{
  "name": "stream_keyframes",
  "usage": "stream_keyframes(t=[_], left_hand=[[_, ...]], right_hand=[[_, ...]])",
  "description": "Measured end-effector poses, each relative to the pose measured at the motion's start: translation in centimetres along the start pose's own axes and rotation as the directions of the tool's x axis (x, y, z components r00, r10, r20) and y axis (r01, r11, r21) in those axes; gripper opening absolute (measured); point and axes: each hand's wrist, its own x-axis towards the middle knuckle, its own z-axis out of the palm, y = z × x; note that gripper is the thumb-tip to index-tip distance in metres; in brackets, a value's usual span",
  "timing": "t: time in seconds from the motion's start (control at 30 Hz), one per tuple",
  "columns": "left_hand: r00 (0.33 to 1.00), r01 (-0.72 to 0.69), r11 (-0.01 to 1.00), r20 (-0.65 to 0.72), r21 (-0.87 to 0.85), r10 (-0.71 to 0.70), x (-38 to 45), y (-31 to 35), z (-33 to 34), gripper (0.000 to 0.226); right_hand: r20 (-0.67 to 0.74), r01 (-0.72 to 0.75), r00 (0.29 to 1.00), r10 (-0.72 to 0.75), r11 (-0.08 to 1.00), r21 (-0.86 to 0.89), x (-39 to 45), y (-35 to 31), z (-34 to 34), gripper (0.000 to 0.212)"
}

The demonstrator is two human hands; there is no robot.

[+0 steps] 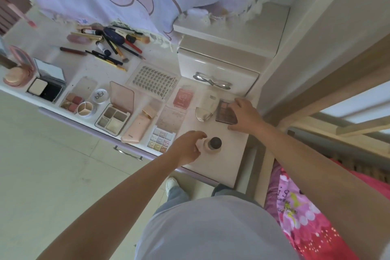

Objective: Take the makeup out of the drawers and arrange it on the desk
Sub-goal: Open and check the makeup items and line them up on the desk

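The left hand [190, 146] reaches onto the near end of the desk [230, 162], its fingers curled round a pale pink piece at the left side of a small round jar [214, 145]. Whether that piece is the jar's lid or part of the jar cannot be told. The jar has a dark round top and sits just at the hand's 3 o'clock, touching the fingertips.

The right hand [244, 115] lies at about 1 o'clock from the jar, well apart from the left hand. Its fingers are bent over the right edge of a dark eyeshadow palette [226, 112], thumb at the near corner, so it holds the palette flat on the desk. The palette spreads to the hand's 9 o'clock. Just beside it, further toward 9 o'clock, is a cream-coloured compact [207, 105] standing open.

More makeup lies in a row along the desk toward 10 o'clock from the left hand: a pastel glitter palette [161, 140] nearest, a pink case [137, 127], an open four-pan palette [113, 119], a small three-part pot [85, 109], and a black powder compact [45, 88] with its mirror up. A tray of false lashes [154, 80] lies behind them, and a loose heap of brushes and pencils [115, 45] sits further back.

At 12 o'clock from the right hand a drawer [217, 72] with a bow-shaped handle [212, 81] looks closed.
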Motion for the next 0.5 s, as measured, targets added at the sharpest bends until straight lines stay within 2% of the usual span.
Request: stream_keyframes(t=[0.17,0.27,0.4,0.5], left_hand=[[0.998,0.001,0.999,-0.059,-0.034,-0.003,0.0,-1.3,-2.5,0.044],[0.995,-0.03,0.995,-0.092,-0.093,0.021,0.8,-0.6,-4.5,0.046],[0.995,-0.095,0.946,-0.063,-0.309,0.079,1.6,2.5,-7.8,0.067],[0.984,-0.167,0.876,-0.025,-0.452,0.174,1.5,5.1,-10.1,0.077]], right_hand=[[-0.018,-0.02,1.0,0.021,0.997,0.075,-0.9,-0.4,-0.3,0.062],[-0.038,-0.005,0.999,0.012,0.983,0.183,-2.7,-0.7,-1.7,0.058],[-0.12,0.067,0.992,-0.026,0.934,0.351,-5.6,-2.0,-6.1,0.051],[-0.193,0.136,0.979,-0.062,0.909,0.395,-7.1,-3.5,-9.3,0.047]])
